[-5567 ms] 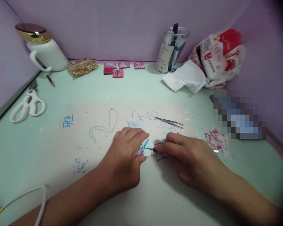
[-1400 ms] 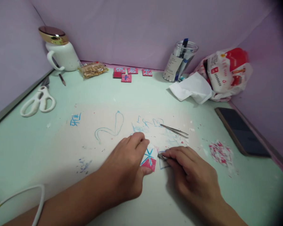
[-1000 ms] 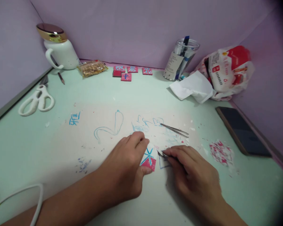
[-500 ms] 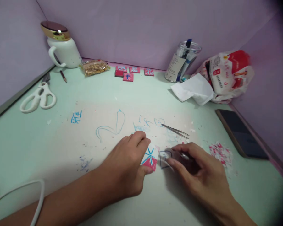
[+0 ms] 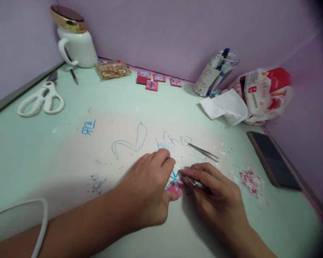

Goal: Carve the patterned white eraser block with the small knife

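On the pale green table [image 5: 29, 150], the left hand [image 5: 148, 190] pins a small red square tile with a blue carved character [image 5: 174, 182], grip closed on it; the right hand [image 5: 215, 197] pinches a thin metal carving tool [image 5: 194, 182] at its edge. White shows around the strokes; red corners remain uncut.

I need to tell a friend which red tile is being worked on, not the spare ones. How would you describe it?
Start at the pale green table and find the blue scribbles near its middle. Just below them, the left hand pins down a red tile while the right hand holds a thin metal tool at its edge. Unlike the red tiles by the back wall, it sits between the hands.
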A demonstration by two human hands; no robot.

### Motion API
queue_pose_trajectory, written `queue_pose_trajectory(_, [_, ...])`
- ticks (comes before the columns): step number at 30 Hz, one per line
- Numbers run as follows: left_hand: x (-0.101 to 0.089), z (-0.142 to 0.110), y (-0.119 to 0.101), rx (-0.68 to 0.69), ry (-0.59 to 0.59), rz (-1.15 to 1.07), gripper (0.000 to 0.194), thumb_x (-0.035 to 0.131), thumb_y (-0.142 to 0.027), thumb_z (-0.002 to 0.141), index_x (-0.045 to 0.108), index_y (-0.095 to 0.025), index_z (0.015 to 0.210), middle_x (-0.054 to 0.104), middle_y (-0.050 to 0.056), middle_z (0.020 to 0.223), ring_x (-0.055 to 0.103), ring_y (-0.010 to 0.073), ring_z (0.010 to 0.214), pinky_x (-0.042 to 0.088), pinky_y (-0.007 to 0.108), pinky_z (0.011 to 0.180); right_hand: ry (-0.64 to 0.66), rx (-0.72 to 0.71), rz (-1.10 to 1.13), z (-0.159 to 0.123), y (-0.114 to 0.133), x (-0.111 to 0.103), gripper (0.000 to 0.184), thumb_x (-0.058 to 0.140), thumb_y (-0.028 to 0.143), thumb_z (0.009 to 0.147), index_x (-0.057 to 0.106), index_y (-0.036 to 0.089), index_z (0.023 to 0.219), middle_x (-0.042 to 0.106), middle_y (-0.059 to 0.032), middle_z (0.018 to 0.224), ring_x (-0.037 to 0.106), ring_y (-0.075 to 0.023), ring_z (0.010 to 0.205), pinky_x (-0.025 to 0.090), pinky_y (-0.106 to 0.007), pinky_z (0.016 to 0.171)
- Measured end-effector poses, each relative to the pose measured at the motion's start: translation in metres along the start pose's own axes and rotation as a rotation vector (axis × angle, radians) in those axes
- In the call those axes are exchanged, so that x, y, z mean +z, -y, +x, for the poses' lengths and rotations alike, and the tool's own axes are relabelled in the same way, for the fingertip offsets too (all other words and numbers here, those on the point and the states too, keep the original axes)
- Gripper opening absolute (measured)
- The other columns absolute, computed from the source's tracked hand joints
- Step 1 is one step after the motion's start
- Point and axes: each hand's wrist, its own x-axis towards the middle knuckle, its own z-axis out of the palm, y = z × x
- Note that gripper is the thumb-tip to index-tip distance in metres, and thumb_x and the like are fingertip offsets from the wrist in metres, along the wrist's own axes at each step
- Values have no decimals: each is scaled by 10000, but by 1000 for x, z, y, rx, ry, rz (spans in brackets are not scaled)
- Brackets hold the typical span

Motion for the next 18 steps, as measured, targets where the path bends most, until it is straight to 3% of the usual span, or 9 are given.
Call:
queue_pose_trajectory(6, [1, -1, 0, -2, -9, -14, 418, 628, -205, 751, 513, -126, 1144, 495, 109, 1110, 512, 246, 933, 487, 438, 811, 93, 199, -61, 13, 4, -1, 110, 572, 176, 816, 619, 252, 880, 648, 28, 829, 624, -130, 727, 480, -270, 636])
queue_pose_trajectory(9, [1, -1, -1, 0, -11, -12, 391, 617, -209, 758, 520, -129, 1128, 495, 112, 1116, 510, 252, 946, 484, 445, 818, 149, 269, -138, 17, 5, -2, 81, 554, 223, 823, 612, 264, 861, 657, 38, 806, 622, -141, 682, 454, -279, 593])
queue_pose_trajectory(18, [0, 1, -3, -18, 13, -14, 410, 629, -187, 739, 521, -131, 1130, 507, 97, 1069, 508, 236, 892, 483, 437, 787, 192, 169, -306, 16, 4, -1, 122, 453, 178, 823, 543, 253, 856, 637, 24, 797, 612, -165, 633, 393, -285, 548])
